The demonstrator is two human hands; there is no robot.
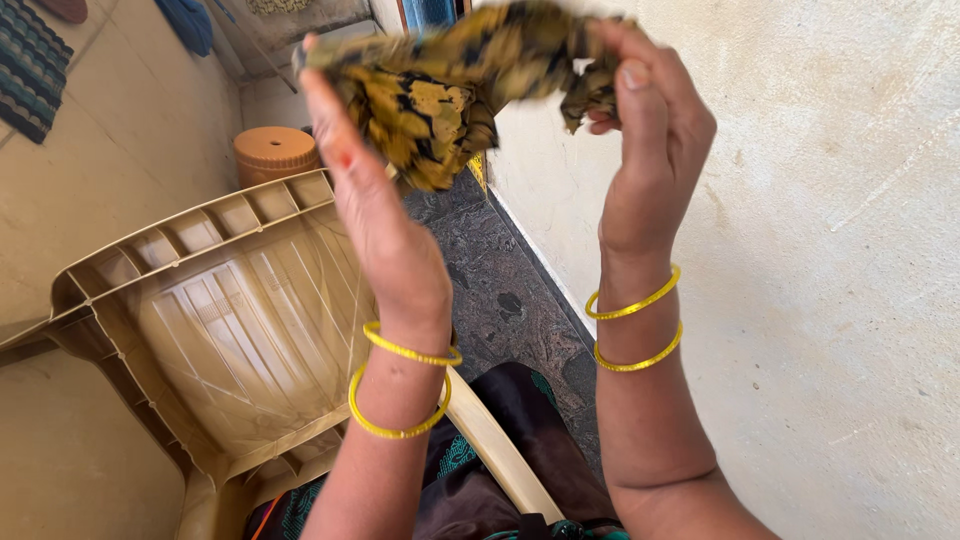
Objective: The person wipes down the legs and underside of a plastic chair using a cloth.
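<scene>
my left hand and right hand both pinching a bunched yellow-and-black cloth up high, upturned beige plastic chair just below, pale wall alongside

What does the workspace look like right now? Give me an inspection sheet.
Surface: dark speckled floor beside a pale wall; no table in view.
Job's things: yellow-and-black patterned cloth, bunched and held up between both hands.
Clutter: beige plastic chair lying tipped; round orange stool behind it.
Grippers: left hand pinches the cloth's left end, right hand grips its right end, fingers closed on the cloth; yellow bangles on both wrists.
Cables: nothing seen.
Surroundings: striped mat and a blue item at the top left; dark patterned clothing at the bottom.
</scene>
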